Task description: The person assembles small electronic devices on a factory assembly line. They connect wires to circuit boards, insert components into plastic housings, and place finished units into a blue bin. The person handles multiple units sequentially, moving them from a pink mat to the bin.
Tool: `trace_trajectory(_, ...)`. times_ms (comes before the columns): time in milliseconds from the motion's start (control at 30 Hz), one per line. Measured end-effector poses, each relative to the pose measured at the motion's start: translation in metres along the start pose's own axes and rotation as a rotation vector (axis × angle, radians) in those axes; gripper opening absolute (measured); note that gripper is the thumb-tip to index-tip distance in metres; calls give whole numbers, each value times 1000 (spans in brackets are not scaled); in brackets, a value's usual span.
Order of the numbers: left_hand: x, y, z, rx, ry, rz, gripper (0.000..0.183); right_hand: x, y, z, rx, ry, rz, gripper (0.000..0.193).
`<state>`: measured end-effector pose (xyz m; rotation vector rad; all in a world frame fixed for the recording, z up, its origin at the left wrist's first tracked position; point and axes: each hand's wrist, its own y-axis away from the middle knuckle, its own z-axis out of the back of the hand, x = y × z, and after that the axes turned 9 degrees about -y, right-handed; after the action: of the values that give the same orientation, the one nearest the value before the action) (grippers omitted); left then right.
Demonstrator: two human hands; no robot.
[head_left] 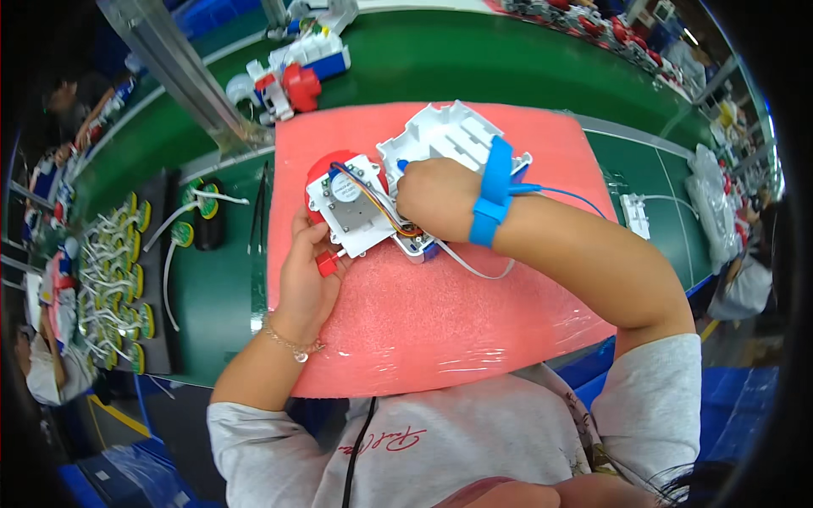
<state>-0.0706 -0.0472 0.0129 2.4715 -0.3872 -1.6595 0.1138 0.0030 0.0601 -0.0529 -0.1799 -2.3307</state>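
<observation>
- Left hand [313, 275]: I see it closed on the unit's near left side, just inside the pad's left edge.
- Unit [351, 224]: white plate on a red body, between the two hands, over the pad; red tip [327, 264] by the left fingers.
- Right hand [434, 195]: curled at the unit's right side, fingertips hidden; I cannot tell whether they are clamped on anything.
- Wires [373, 196]: run over the plate, just left of the right hand.
- Shell [449, 135]: white, just beyond the right hand, partly covered by it.
- Strap [491, 210]: blue, round the right wrist.
- Pad [440, 330]: pink; I count its bare stretch nearer than the grip as open room, down to the near edge.
- Tweezers [260, 207]: left of the left hand, beyond the pad's edge.
- Boards [118, 288]: rows, well left of the grip.
</observation>
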Motion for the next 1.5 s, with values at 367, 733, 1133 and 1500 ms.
trace_trajectory(367,9,-4,8,45,-14,-46,37,-26,37,27,-123,67,15,24)
trace_trajectory(733,3,1,-1,-3,-42,-4,36,-20,69,27,-426,-32,79,18)
trace_trajectory(1133,-1,3,-3,-57,-115,48,44,-8,42,11,-338,172,72,7)
trace_trajectory(1500,0,4,-6,-52,-149,48,40,-16,33,17,-165,25,65,9)
